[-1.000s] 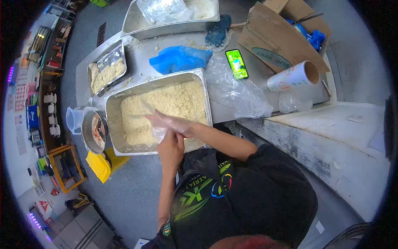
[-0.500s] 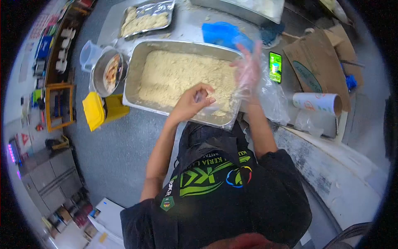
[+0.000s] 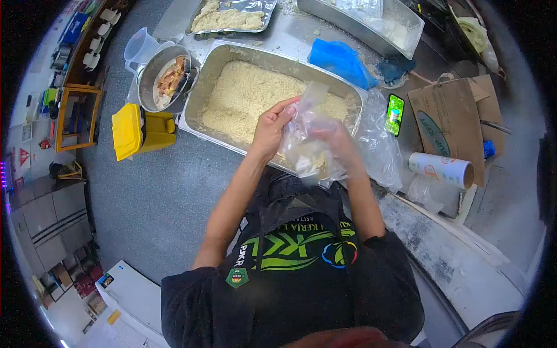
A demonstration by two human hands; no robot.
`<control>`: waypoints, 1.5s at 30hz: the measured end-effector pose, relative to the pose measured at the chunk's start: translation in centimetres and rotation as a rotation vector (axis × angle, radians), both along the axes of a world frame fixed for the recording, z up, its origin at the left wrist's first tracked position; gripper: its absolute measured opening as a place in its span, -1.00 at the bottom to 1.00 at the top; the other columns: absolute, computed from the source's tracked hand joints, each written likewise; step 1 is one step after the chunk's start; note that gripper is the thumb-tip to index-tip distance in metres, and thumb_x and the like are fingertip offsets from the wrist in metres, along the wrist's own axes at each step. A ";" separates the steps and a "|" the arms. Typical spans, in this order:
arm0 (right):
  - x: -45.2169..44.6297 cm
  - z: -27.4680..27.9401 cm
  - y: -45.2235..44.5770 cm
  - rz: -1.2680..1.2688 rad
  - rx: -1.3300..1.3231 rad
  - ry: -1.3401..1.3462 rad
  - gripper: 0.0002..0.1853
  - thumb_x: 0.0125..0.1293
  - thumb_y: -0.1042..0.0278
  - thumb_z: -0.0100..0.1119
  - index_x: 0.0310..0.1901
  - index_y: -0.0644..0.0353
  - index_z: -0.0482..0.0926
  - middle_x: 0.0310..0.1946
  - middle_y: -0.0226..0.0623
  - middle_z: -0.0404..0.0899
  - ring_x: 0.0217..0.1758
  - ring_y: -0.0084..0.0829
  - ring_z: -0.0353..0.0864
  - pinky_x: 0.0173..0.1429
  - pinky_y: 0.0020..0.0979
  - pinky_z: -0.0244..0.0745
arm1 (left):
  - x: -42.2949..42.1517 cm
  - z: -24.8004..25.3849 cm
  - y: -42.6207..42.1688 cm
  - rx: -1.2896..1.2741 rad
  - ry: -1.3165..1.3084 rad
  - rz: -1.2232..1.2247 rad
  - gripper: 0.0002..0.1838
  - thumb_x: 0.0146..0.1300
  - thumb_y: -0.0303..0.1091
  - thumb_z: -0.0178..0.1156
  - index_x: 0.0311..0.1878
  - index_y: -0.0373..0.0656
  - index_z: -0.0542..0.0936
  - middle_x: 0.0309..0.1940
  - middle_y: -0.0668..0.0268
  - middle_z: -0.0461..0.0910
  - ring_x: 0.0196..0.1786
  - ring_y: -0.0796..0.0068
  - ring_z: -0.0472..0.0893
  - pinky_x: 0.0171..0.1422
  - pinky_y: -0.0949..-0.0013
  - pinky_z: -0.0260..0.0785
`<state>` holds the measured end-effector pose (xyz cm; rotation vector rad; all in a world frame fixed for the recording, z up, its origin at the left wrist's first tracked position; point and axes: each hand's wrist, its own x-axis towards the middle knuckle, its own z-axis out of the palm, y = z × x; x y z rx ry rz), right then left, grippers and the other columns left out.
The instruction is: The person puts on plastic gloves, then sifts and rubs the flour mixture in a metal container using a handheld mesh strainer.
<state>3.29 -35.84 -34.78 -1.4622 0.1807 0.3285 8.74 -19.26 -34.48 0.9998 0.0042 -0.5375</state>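
Observation:
My left hand (image 3: 270,130) is closed, its thumb and fingers pinching a thin clear plastic glove (image 3: 314,100) above the near side of a deep metal pan (image 3: 193,119). Close beside it is my right hand (image 3: 336,139), smeared by motion and partly covered by the crinkled clear plastic. Whether its fingers grip anything does not show. Pale crumbs (image 3: 249,87) fill much of the pan below both hands. Some pale bits seem to cling to the plastic near the right hand.
A pot (image 3: 152,75) with pieces in pale liquid and a yellow bin (image 3: 129,132) stand left. Behind are a crumb-filled foil tray (image 3: 270,8), a metal container (image 3: 371,32) and blue plastic (image 3: 339,61). A phone (image 3: 394,115), plastic roll (image 3: 441,169) and cardboard box (image 3: 449,119) lie right.
My right hand, raised with its gloved fingers spread, has come down and inward beside my left. Clear plastic is now stretched between the hands. The view has shifted slightly.

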 end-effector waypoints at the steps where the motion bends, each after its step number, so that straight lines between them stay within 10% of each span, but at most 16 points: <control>1: -0.1 -0.2 0.4 -0.031 -0.039 -0.033 -0.70 0.03 0.33 0.13 -0.21 0.32 0.49 -0.30 -0.25 0.52 -0.28 -0.50 0.49 -0.16 -0.50 0.34 | 0.1 -0.2 0.5 0.071 -0.048 0.025 -0.69 0.19 -0.45 -0.05 0.02 -0.31 0.36 -0.11 0.18 0.45 -0.11 0.53 0.46 -0.04 0.52 0.32; 5: -0.2 0.4 0.5 -0.150 -0.118 -0.036 -0.74 0.03 0.31 0.14 -0.32 0.37 0.53 -0.45 -0.30 0.56 -0.38 -0.55 0.48 -0.25 -0.50 0.36 | 1.2 -1.7 2.5 0.030 0.001 0.279 -0.70 0.24 -0.41 -0.12 0.01 -0.34 0.35 -0.13 0.15 0.46 -0.12 0.48 0.47 -0.06 0.50 0.33; 10: -0.6 2.3 -1.6 0.022 -0.299 -0.005 -0.71 0.04 0.27 0.16 -0.32 0.36 0.52 -0.43 -0.32 0.56 -0.39 -0.59 0.46 -0.27 -0.53 0.35 | 1.9 -0.2 4.7 -0.077 0.423 -0.112 -0.60 0.17 -0.28 0.01 0.00 -0.36 0.35 -0.10 0.10 0.45 -0.13 0.41 0.49 -0.06 0.45 0.34; 21: -1.8 -0.6 -6.9 0.296 -0.169 -0.022 -0.62 0.03 0.19 0.18 -0.23 0.34 0.46 -0.26 -0.21 0.50 -0.25 -0.49 0.45 -0.15 -0.49 0.35 | 0.9 -0.5 4.3 0.421 0.030 -0.500 -0.87 -0.03 -0.43 0.22 -0.44 -0.28 0.51 -0.56 0.30 0.53 -0.50 0.62 0.49 -0.41 0.63 0.30; 24: -0.5 1.9 -7.6 -0.288 -0.755 -0.144 -0.64 0.02 0.30 0.19 -0.18 0.35 0.44 -0.41 -0.36 0.52 -0.40 -0.62 0.41 -0.25 -0.58 0.31 | 0.7 -2.0 4.3 0.493 -0.019 -0.407 -0.84 -0.09 -0.46 0.26 -0.58 -0.22 0.44 -0.63 0.32 0.51 -0.60 0.64 0.46 -0.51 0.64 0.24; 27: -1.6 7.2 -6.7 -0.464 -0.755 -0.077 -0.69 0.05 0.26 0.16 -0.24 0.32 0.46 -0.44 -0.40 0.50 -0.43 -0.62 0.40 -0.29 -0.58 0.30 | -0.6 -1.0 3.1 0.486 -0.085 -0.250 -0.87 -0.07 -0.40 0.25 -0.55 -0.20 0.51 -0.66 0.33 0.50 -0.60 0.66 0.44 -0.52 0.65 0.22; 33: -3.3 7.9 -0.5 -0.002 -0.602 -0.085 -0.70 0.04 0.19 0.16 -0.48 0.32 0.48 -0.58 -0.46 0.45 -0.53 -0.62 0.29 -0.44 -0.53 0.23 | -2.8 -1.0 0.7 0.335 -0.090 -0.288 -0.94 -0.07 -0.53 0.21 -0.52 -0.26 0.51 -0.52 0.26 0.56 -0.49 0.64 0.50 -0.41 0.59 0.32; 45: -3.0 7.0 -1.4 0.155 -0.751 -0.128 -0.66 0.01 0.12 0.16 -0.46 0.33 0.52 -0.55 -0.07 0.50 -0.49 -0.34 0.51 -0.39 -0.39 0.34 | -3.9 -1.3 0.2 0.354 -0.056 -0.268 -0.83 -0.08 -0.51 0.24 -0.38 -0.30 0.49 -0.51 0.34 0.52 -0.45 0.66 0.48 -0.34 0.61 0.33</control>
